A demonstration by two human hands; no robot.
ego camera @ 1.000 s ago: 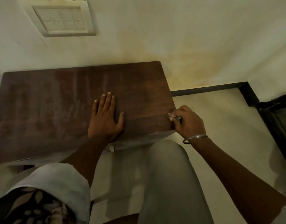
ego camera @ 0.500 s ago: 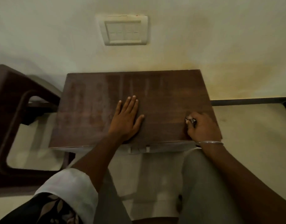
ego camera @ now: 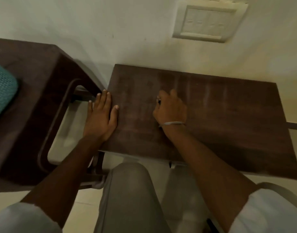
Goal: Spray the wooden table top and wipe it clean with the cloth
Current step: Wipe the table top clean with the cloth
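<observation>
The dark wooden table top (ego camera: 228, 123) stands against the wall and shows pale vertical streaks (ego camera: 206, 96) near its back. My left hand (ego camera: 100, 120) lies flat on the table's left edge, fingers stretched and partly over the side, holding nothing. My right hand (ego camera: 171, 110) rests near the middle of the top with its fingers curled shut. A small dark object (ego camera: 158, 101) shows at its fingertips; what it is I cannot tell. No cloth or spray bottle is in sight.
A dark brown plastic chair (ego camera: 35, 98) stands close to the table's left, with a teal mesh thing (ego camera: 1, 91) on it. A switch plate (ego camera: 210, 22) is on the wall above. My knees (ego camera: 127, 190) are at the table's front edge.
My right hand has moved from the table's front right corner to its middle. My left hand has slid from the middle to the left edge. The view has swung left.
</observation>
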